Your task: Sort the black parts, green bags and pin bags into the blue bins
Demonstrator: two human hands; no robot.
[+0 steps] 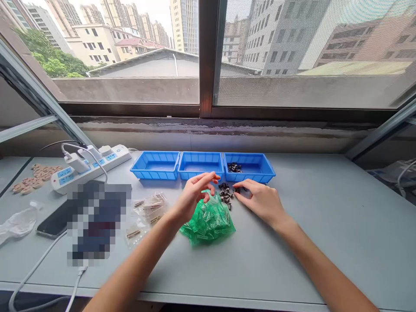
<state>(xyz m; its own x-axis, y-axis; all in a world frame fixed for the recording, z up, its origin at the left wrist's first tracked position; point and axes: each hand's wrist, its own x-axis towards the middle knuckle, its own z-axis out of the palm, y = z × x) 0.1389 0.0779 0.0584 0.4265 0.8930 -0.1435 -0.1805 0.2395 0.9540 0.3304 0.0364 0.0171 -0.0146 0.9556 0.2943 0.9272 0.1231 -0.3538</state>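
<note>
R hand (264, 201) meets the loose dark fasteners (225, 193) on the counter (357, 208) tips-first, prob. b/c they're small; thumb & fingers flank one, can't tell if grip's closed on it. L hand (194, 193) hangs by the green bag (209, 223), grip part-open & apparently empty, maybe leaving R room; right-hand blue bin (251, 177) sits just behind, handy, w/ similar pcs (234, 167) inside.

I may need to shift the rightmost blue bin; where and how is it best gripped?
Probably by the right end's rim of the rightmost bin, coming from the right, pinching that wall inside and out. That end has no bin beyond it, whereas the left end sits close beside the middle bin. The small dark parts inside gather toward the left, likely leaving room to grip.
</note>
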